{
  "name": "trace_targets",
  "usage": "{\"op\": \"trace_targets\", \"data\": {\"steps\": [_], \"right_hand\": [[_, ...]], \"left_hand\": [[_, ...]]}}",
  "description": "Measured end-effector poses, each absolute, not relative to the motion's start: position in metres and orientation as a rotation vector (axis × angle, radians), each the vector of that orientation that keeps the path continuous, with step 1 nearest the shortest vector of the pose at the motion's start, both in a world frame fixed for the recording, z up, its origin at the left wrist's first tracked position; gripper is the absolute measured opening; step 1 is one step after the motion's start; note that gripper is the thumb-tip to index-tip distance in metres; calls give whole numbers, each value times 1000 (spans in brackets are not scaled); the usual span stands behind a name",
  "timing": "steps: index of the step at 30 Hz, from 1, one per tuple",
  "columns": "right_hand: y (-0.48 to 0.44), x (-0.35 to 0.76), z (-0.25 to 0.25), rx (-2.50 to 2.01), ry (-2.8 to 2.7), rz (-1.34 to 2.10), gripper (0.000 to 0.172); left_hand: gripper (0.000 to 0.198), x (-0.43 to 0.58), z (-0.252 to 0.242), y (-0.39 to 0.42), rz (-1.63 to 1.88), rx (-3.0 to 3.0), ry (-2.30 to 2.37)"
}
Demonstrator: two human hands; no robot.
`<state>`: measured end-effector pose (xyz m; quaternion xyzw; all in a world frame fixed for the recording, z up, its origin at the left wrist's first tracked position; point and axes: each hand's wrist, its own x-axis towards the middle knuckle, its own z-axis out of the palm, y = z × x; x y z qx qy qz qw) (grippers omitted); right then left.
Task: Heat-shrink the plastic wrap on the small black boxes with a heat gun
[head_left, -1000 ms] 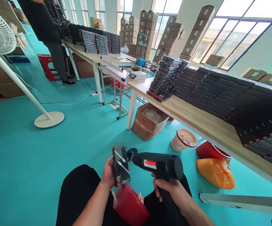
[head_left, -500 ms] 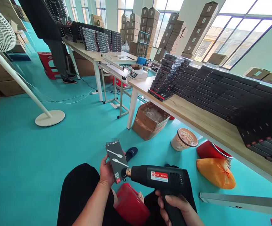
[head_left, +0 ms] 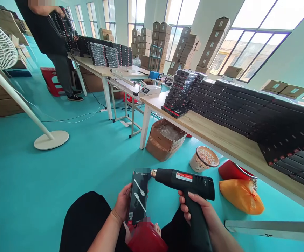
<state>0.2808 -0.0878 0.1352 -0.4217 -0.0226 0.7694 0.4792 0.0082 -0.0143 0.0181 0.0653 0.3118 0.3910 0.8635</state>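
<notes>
My left hand (head_left: 123,203) grips a slim dark cable box (head_left: 138,197) by its left side, its printed face with two white cable connectors turned up toward me. My right hand (head_left: 194,206) is wrapped round the handle of a black heat gun (head_left: 186,179) with a red and white label. The gun's metal nozzle points left, close to the upper right edge of the box. Whether nozzle and box touch, I cannot tell. Below the box is a red stool (head_left: 148,239) between my knees.
A long table (head_left: 207,127) at right bears stacked black boxes (head_left: 228,101). Beneath it are a carton (head_left: 165,140), a waste basket (head_left: 204,159) and an orange bag (head_left: 241,196). A white fan (head_left: 50,139) stands left. Another person (head_left: 43,38) stands at the far table.
The cable box has turned more upright and shifted slightly right. The heat gun has risen, its nozzle passing from the box's lower right to near its upper right corner. The view has tilted up slightly.
</notes>
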Motion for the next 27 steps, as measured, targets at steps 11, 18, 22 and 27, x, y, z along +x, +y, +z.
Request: {"op": "trace_targets", "data": {"steps": [11,18,22,27], "right_hand": [[-85,236,175,-1342,-976,2005,23],[-79,222,195,-1496,-1217,1830,12],[-84,221,195,-1525,-1286,1873,15],[-90,225,191,-1513,-1228,1853,20]], "left_hand": [[25,8,13,-11,946,127,818],[21,7,17,-11,987,93,815],[18,8,12,-10,1098,93,836],[27,9,13,-6,944,36,730]]}}
